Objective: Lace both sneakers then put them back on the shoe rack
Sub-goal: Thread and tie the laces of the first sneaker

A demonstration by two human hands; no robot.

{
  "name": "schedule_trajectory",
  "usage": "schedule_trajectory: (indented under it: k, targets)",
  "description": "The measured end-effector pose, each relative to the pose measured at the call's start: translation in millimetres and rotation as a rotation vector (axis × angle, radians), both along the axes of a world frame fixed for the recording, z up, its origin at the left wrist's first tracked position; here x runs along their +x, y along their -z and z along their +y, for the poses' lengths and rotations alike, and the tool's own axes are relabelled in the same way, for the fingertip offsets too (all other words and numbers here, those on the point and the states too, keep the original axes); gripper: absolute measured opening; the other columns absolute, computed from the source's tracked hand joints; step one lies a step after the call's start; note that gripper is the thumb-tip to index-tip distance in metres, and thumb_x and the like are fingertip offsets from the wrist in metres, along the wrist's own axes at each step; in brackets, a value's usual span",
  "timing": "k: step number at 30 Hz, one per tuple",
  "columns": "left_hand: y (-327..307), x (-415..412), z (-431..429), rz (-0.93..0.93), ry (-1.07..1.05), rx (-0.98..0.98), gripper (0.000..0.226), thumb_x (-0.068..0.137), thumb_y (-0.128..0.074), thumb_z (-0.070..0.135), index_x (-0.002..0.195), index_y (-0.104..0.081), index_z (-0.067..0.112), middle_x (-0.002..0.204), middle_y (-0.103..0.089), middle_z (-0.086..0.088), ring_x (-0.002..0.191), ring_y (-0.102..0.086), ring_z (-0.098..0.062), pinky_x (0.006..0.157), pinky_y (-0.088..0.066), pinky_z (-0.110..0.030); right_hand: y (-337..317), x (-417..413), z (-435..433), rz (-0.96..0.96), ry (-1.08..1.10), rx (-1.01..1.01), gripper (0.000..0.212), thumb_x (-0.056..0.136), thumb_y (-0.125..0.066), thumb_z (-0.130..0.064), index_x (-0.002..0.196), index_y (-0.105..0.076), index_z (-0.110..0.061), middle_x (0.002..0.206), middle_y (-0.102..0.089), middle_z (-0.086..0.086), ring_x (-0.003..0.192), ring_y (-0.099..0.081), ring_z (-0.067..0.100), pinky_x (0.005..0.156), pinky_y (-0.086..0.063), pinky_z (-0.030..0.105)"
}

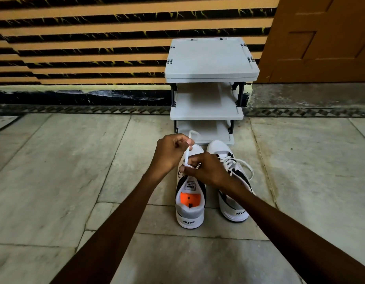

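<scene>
While both hands pinch one lace (186,155), the left hand (171,151) closes above the right hand (206,171). Under them stands the left sneaker (190,203); the laced sneaker (231,181) stands right of them.

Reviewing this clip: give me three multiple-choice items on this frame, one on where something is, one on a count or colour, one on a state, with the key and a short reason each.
1. Where do the two sneakers stand?
A. On the rack's top shelf
B. On the floor in front of the rack
C. Beside the door

2. What colour is the insole seen inside the left sneaker?
A. Orange
B. Blue
C. Green

3. What are the hands doing?
A. Resting on the floor
B. Lifting the rack
C. Both gripping a white lace over the left sneaker

Key:
1 B: the left sneaker and right sneaker sit on the floor, just before the shoe rack.
2 A: an orange insole shows in its opening.
3 C: the left hand and right hand pinch the lace above that shoe.
</scene>
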State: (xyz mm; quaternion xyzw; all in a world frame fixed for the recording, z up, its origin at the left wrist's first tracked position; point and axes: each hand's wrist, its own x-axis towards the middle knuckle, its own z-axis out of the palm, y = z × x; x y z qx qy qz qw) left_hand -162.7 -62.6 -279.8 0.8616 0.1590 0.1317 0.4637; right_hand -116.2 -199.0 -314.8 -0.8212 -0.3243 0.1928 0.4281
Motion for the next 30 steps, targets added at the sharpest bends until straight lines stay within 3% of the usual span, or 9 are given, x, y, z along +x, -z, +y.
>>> schedule_trajectory:
  k: [4,8,13,15,18,21,23,27,30]
  targets:
    - [14,-9,7,0.202,0.100,-0.135,0.026,0.099,-0.046,0.022,0.097,-0.071,0.015,0.086,-0.071,0.002,0.083,-0.065,-0.010,0.078,-0.048,-0.026,-3,0,-2,-0.020,0.131,0.034,0.035,0.089,-0.063,-0.032,0.058,-0.068,-0.016,0.063,-0.070,0.011,0.059,-0.066,0.025,0.063,-0.052,0.037]
    - [29,-22,9,0.178,0.107,-0.093,0.016,0.094,-0.057,0.019,0.084,-0.070,0.019,0.076,-0.070,-0.003,0.074,-0.065,-0.013,0.077,-0.049,-0.028,-4,5,-8,0.015,0.213,0.033,0.032,0.089,-0.062,-0.027,0.060,-0.070,-0.017,0.064,-0.072,0.009,0.061,-0.068,0.025,0.066,-0.055,0.039]
    - [28,-26,7,0.130,0.067,-0.201,0.011,0.083,-0.072,0.014,0.092,-0.071,0.007,0.074,-0.071,-0.006,0.068,-0.067,-0.008,0.070,-0.050,-0.016,-7,8,-12,0.151,0.325,0.077,0.025,0.086,-0.069,-0.024,0.064,-0.073,-0.014,0.056,-0.067,0.006,0.046,-0.057,0.011,0.050,-0.044,0.022]
    - [28,-28,3,0.174,0.075,-0.155,0.019,0.078,-0.077,0.014,0.094,-0.069,0.008,0.072,-0.071,-0.007,0.065,-0.066,-0.004,0.065,-0.048,-0.010,-9,9,-13,0.188,0.323,0.071,0.024,0.085,-0.071,-0.023,0.062,-0.072,-0.016,0.055,-0.065,0.004,0.044,-0.054,0.006,0.048,-0.041,0.016]
    - [33,-26,-9,0.205,0.040,0.039,0.027,0.076,-0.078,0.022,0.100,-0.066,0.015,0.072,-0.069,-0.007,0.068,-0.064,-0.014,0.063,-0.046,-0.020,-12,9,-14,0.162,0.295,0.036,0.021,0.082,-0.074,-0.024,0.063,-0.073,-0.017,0.054,-0.066,0.000,0.043,-0.054,-0.001,0.046,-0.042,0.010]
    - [44,-21,-23,0.180,0.073,0.200,0.027,0.086,-0.064,0.023,0.112,-0.067,0.017,0.095,-0.072,-0.012,0.087,-0.067,-0.028,0.075,-0.051,-0.031,-13,9,-13,0.124,0.258,-0.018,0.014,0.081,-0.074,-0.016,0.067,-0.074,-0.013,0.052,-0.064,-0.006,0.040,-0.052,-0.007,0.046,-0.039,0.005]
    - [49,-19,-28,0.186,0.073,0.241,0.023,0.090,-0.059,0.021,0.109,-0.070,0.014,0.102,-0.073,-0.014,0.092,-0.067,-0.031,0.077,-0.051,-0.033,-14,9,-14,0.096,0.239,-0.039,0.012,0.080,-0.075,-0.016,0.071,-0.075,-0.009,0.056,-0.065,-0.002,0.042,-0.053,-0.007,0.049,-0.041,0.008]
    - [48,-17,-21,0.201,0.048,0.118,0.025,0.087,-0.067,0.031,0.083,-0.074,0.007,0.073,-0.069,-0.009,0.068,-0.063,-0.019,0.063,-0.043,-0.018,-16,8,-20,0.073,0.256,-0.034,0.010,0.079,-0.077,-0.013,0.084,-0.077,-0.005,0.070,-0.072,0.001,0.056,-0.061,-0.004,0.059,-0.050,0.014]
    - [44,-20,-13,0.234,0.108,-0.107,0.011,0.084,-0.071,0.015,0.080,-0.072,0.005,0.068,-0.069,-0.009,0.058,-0.066,-0.014,0.066,-0.054,-0.022,-18,9,-24,0.123,0.260,0.000,0.011,0.079,-0.076,-0.008,0.090,-0.078,-0.005,0.072,-0.071,0.001,0.056,-0.060,-0.004,0.057,-0.050,0.009]
